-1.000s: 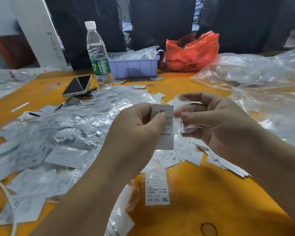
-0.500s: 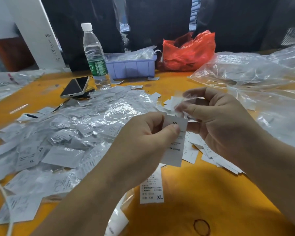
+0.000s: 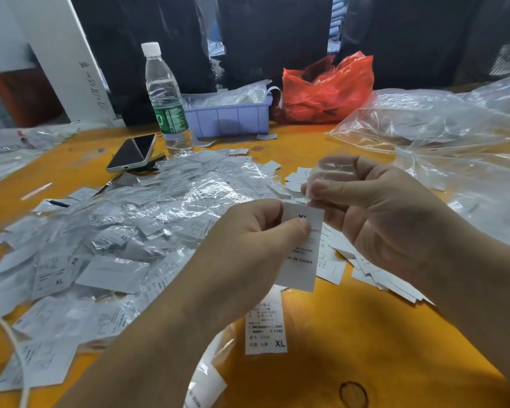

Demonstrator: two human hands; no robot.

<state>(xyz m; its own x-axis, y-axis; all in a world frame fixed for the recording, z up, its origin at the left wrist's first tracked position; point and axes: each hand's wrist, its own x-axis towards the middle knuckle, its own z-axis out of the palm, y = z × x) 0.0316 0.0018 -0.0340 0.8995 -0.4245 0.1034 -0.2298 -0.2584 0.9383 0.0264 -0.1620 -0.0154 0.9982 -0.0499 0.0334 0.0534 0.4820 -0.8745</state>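
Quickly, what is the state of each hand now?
The left hand pinches the white XL label with thumb and fingers.
The right hand pinches a small clear plastic bag.

We're looking at a garment packing workshop, and the orange worktable point(image 3: 351, 334) gives it away: a heap of size labels in clear sleeves point(image 3: 130, 231) spreads across the left and middle of the frame, marked XL and XS. At upper middle a lilac plastic bin point(image 3: 233, 119) holds more packets beside a red plastic bag point(image 3: 327, 89). Clear polybags point(image 3: 424, 119) pile up at right, and dark garments point(image 3: 271, 39) hang along the top.
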